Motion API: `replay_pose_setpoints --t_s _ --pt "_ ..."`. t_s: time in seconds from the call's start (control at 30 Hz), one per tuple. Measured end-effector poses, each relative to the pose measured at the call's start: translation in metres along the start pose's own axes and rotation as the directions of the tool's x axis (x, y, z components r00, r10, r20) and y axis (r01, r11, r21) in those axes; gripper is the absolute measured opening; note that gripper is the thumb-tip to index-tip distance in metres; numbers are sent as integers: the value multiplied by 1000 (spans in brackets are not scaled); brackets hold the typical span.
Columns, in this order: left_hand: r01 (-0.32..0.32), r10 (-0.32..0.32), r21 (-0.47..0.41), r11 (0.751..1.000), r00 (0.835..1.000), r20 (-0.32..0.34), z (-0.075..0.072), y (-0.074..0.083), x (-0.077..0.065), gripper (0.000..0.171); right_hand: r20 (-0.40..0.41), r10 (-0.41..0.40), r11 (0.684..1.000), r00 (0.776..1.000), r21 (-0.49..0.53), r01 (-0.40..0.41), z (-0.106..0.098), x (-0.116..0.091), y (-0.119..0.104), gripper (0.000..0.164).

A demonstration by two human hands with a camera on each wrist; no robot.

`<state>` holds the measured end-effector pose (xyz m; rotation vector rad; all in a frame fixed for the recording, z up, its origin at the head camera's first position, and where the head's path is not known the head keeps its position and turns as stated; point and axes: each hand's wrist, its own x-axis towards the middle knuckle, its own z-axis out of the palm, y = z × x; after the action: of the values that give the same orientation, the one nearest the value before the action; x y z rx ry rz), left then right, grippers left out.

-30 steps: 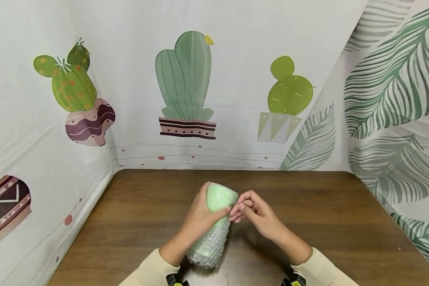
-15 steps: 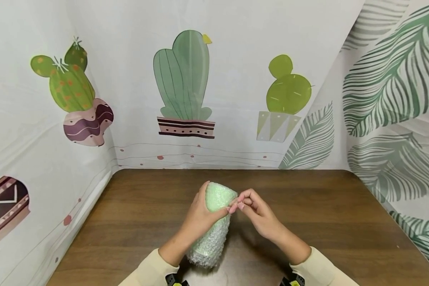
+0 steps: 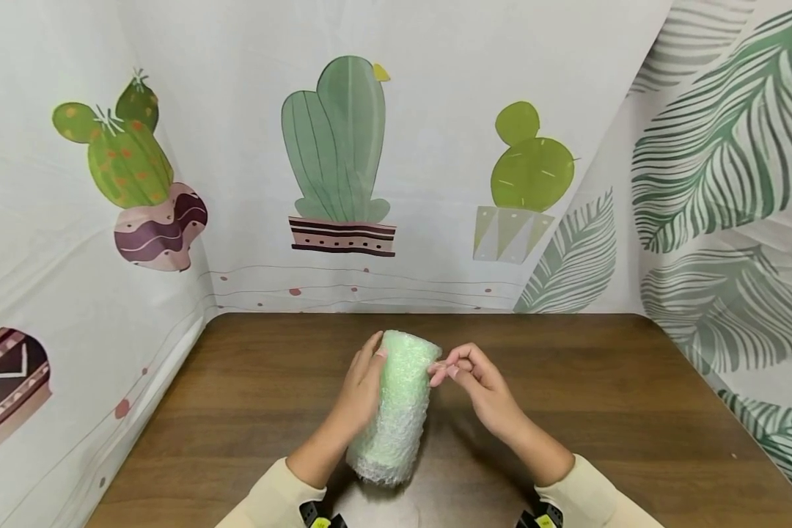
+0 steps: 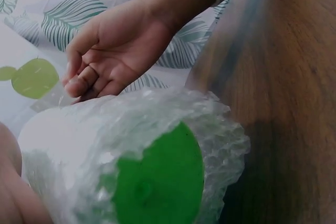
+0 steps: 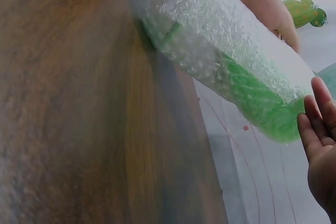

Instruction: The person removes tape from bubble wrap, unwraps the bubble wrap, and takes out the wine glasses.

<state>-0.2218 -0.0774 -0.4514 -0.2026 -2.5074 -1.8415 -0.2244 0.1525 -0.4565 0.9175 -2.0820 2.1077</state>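
Note:
A green cylinder in bubble wrap [image 3: 399, 411] lies slanted over the middle of the table, its far end raised. What the wrapped object is stays hidden. Its round green end [image 4: 160, 179] shows through the wrap in the left wrist view. My left hand [image 3: 355, 392] holds its left side, thumb on the wrap near the far end and fingers partly hidden. At the far right edge, my right hand [image 3: 485, 385] pinches what looks like a thin clear strip between thumb and index finger. In the right wrist view, that hand's fingers [image 5: 317, 114] are beside the green end.
The brown wooden table [image 3: 600, 411] reaches back to a white curtain [image 3: 435, 147] printed with cacti and leaves. A dark wrist camera mount [image 3: 541, 517] sits at the right cuff, another at the left.
My left thumb has shifted from across the front of the cylinder to its left side. The cylinder has moved slightly away from me. My right hand has risen a little, fingers still pinched.

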Motion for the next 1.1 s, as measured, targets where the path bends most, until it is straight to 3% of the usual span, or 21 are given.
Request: replay_pose_setpoints --t_s 0.17,0.27,0.37,0.5,0.63,0.73,0.8,0.93,1.03,1.1 --pt "10 -9 -198 980 1000 2 -2 -3 3 53 -42 -1 999 999 33 3 -2 1 2 17" --pt "21 -23 -242 970 1000 -5 -4 -5 6 50 -65 9 999 998 41 -6 -3 1 3 19" --pt "71 -70 -263 962 997 11 -5 -8 9 48 -86 16 998 996 67 -10 -4 1 3 21" --pt "152 -135 -327 933 988 75 -9 -12 13 49 -101 10 994 995 113 2 -4 2 6 18" --pt "224 -156 -431 874 970 188 -14 -15 16 46 -116 33 991 993 129 -18 -5 1 8 13" --pt "271 -139 -478 835 946 293 -17 -20 17 47 -118 49 990 992 137 -33 -5 1 9 12" --pt "293 -114 -484 825 924 364 -19 -23 17 51 -112 55 988 992 148 -38 -4 0 10 10" --pt "320 -28 -499 806 862 507 -22 -28 16 60 -109 69 985 992 164 -50 -4 0 10 7" --pt "330 30 -522 786 825 565 -22 -32 15 51 -99 84 983 992 170 -66 -3 1 11 5" --pt "341 35 -531 776 817 576 -22 -33 14 39 -85 96 982 992 172 -80 -2 1 11 5"
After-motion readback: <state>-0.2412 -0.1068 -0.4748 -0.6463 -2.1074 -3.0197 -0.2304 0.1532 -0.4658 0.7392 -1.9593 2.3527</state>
